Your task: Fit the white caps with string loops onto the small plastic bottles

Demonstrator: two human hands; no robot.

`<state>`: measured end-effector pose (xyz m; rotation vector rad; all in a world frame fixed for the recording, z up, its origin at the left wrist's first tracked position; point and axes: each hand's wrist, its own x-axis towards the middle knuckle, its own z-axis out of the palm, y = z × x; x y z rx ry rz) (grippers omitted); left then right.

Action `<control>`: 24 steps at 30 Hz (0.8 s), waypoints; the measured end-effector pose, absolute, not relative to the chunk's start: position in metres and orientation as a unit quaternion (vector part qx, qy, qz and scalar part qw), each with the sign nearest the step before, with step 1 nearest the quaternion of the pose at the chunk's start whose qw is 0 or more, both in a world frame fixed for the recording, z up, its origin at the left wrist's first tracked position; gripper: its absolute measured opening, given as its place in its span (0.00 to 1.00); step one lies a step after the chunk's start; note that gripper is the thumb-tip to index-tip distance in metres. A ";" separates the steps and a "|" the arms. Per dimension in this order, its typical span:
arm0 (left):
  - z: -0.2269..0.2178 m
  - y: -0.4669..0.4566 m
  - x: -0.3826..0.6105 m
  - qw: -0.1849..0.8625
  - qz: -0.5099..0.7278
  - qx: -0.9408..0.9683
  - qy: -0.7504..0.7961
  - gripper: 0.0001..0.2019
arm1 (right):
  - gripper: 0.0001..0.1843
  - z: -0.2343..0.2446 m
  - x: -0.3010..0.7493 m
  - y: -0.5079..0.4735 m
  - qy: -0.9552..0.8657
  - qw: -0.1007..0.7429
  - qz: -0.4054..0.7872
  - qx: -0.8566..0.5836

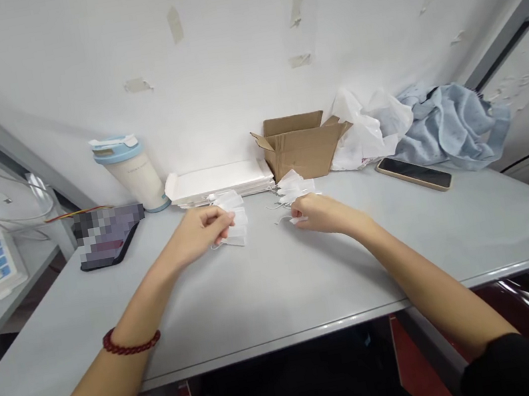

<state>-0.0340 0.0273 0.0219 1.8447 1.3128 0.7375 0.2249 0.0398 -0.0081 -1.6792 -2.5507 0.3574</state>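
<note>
My left hand point(202, 227) has its fingers curled together at the edge of a row of small white drawstring pouches point(237, 234) lying overlapped on the desk. Whether a pouch is between those fingers is hidden. Across a gap, my right hand point(322, 212) is closed with the fingertips pinched on a white pouch point(299, 219), whose thin string trails to the left. Just behind that hand lies a second overlapped group of white pouches point(295, 183) with loose strings. Most of the pinched pouch is covered by my fingers.
Behind the pouches stand a stack of flat white boxes point(221, 178) and an open cardboard box point(304, 151). A tumbler point(134, 176) and a dark, blurred-out device point(111, 237) are left. Plastic bags point(364, 124), a phone point(415, 174) and blue cloth point(460, 125) lie right.
</note>
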 end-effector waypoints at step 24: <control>0.001 0.009 -0.010 0.378 0.265 0.774 0.433 0.12 | 0.09 0.009 0.215 0.023 -0.811 0.268 0.343 -0.391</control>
